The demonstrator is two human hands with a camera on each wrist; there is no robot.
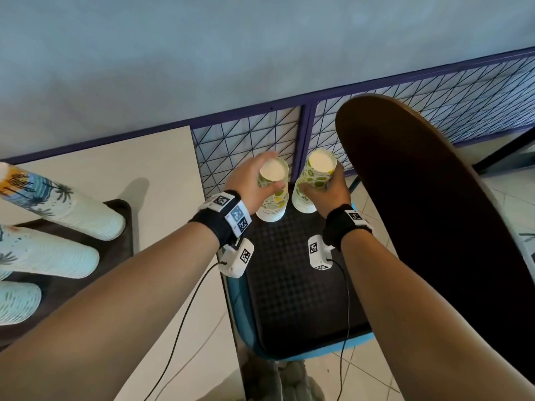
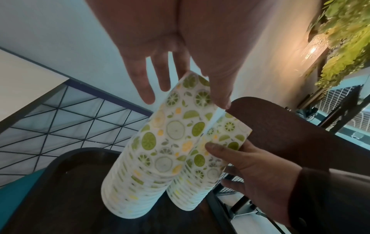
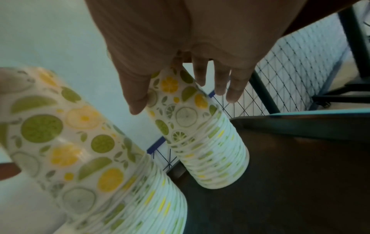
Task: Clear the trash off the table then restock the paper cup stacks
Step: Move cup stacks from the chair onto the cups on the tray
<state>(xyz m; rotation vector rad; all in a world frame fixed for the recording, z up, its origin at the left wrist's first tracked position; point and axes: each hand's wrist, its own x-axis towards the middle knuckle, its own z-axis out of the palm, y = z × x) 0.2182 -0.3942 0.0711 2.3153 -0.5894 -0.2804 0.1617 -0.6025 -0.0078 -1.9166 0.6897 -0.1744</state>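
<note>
Two stacks of upturned paper cups with a lemon-and-lime print stand side by side at the far end of a dark tray (image 1: 289, 285). My left hand (image 1: 275, 170) grips the top of the left stack (image 1: 272, 204), thumb on the near side and fingers round the far side. My right hand (image 1: 321, 179) grips the top of the right stack (image 1: 304, 198) the same way. The left wrist view shows my left hand (image 2: 186, 101) over the left stack (image 2: 170, 134), with the right stack (image 2: 220, 142) beside it. The right wrist view shows my right hand (image 3: 185, 102) on the right stack (image 3: 190, 126), and the left stack (image 3: 70, 142) close by.
The tray lies on a blue chair seat (image 1: 240, 308) whose brown backrest (image 1: 419, 212) rises close on the right. A wire-mesh partition (image 1: 246, 140) stands just behind the stacks. To the left, a cream table (image 1: 115, 169) carries tall stacks of blue palm-print cups (image 1: 72, 209) on a dark tray.
</note>
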